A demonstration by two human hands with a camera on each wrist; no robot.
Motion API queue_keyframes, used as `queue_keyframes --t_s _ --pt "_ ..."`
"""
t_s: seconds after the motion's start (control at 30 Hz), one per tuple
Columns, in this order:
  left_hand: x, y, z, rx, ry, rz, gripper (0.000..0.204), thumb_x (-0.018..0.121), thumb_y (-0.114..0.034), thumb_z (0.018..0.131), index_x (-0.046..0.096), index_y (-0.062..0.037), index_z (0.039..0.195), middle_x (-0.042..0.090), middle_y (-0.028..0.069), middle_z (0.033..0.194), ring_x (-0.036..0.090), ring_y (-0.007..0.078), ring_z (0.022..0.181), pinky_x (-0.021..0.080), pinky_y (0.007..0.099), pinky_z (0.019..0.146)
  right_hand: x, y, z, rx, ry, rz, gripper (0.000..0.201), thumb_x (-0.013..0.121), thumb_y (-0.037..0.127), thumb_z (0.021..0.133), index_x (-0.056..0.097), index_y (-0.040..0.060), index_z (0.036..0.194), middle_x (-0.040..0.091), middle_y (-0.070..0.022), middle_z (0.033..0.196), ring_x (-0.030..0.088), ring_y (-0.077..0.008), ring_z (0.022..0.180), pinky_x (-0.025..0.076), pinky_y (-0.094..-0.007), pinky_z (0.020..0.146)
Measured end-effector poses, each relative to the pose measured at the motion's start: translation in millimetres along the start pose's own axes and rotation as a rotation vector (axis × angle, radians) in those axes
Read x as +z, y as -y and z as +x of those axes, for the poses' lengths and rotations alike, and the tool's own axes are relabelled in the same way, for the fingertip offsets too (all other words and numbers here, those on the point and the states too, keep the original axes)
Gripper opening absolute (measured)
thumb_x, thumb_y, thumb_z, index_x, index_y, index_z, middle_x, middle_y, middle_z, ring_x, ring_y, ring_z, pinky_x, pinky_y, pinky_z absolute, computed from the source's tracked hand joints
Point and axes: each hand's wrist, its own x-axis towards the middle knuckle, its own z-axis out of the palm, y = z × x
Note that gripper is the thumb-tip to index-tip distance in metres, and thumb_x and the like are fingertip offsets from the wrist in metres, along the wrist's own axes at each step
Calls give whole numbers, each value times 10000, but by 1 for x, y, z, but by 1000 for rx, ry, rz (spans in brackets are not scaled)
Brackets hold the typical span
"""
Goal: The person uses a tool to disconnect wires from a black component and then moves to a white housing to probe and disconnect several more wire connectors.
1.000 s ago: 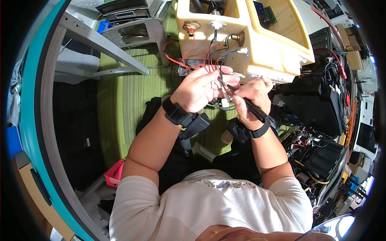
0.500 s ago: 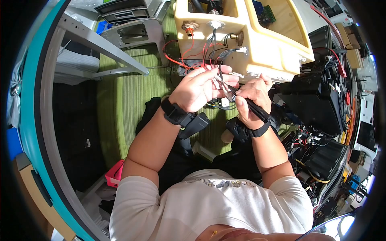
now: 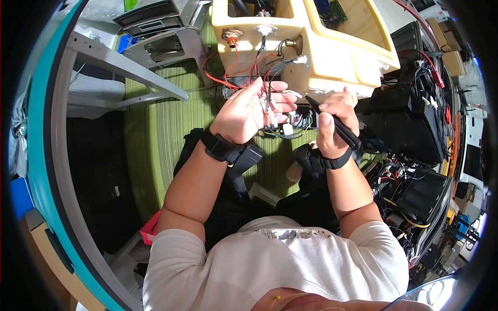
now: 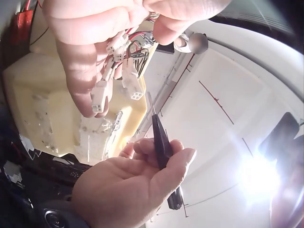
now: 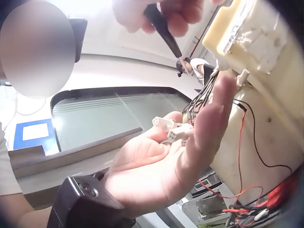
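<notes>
In the head view my left hand [image 3: 241,116] is palm up, fingers stretched out to the right. Thin wires with white plug connectors [image 4: 132,85] lie across those fingers. Its thumb is beside the wires in the left wrist view. My right hand [image 3: 337,116] grips a slim black-handled tool [image 4: 162,137] with a thin metal tip, its fingers curled round the handle. That tip points up toward the connectors, apart from them. Behind both hands stands a cream plastic housing [image 3: 342,67], from which the wires run.
Red wires [image 3: 223,79] hang in front of the housing, left of the hands. More cables [image 3: 290,132] bunch below the fingers. A black case [image 3: 402,124] stands at the right, with tangled wiring nearby. A grey metal leg [image 3: 129,70] slants in from the left.
My right hand has drawn the black-handled tool away from the connectors to the right. The left hand has shifted slightly left, its fingers more spread, and the head view has shifted a little.
</notes>
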Motion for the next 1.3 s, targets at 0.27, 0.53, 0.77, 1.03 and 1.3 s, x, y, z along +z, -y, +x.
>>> queue_keyframes --t_s 0.27,0.53,0.77,1.03,1.3 --pt "-10 4 1 73 -197 278 427 291 -310 929 453 24 1141 529 126 1100 539 200 942 450 339 789 -5 -3 0 46 -26 19 66 589 140 745 538 99 754 537 -12 668 512 -161 652 279 -376 886" --pt "-17 -14 3 309 -350 351 346 358 -243 921 445 5 1146 543 130 1086 535 171 970 430 292 819 -8 -7 -2 21 -57 55 63 591 142 743 546 100 757 541 -9 666 516 -153 656 276 -380 892" --pt "-20 -11 9 368 -422 538 97 491 -85 852 498 -40 937 592 102 937 554 129 868 436 209 725 -12 -5 -3 43 -73 75 62 589 152 741 550 104 743 540 -5 650 513 -147 659 258 -380 912" --pt "-27 -23 2 434 -554 527 244 409 -159 848 477 -17 1035 573 123 1006 559 182 884 453 287 756 -16 -6 -4 69 -103 79 76 592 165 739 554 99 732 541 -3 645 515 -144 656 253 -389 928" --pt "-22 -14 7 213 -286 398 436 286 -359 917 463 -10 1109 562 155 1039 558 224 926 449 329 783 -16 -7 -4 55 -102 90 80 594 167 742 555 98 731 541 -3 638 515 -143 642 264 -395 921"
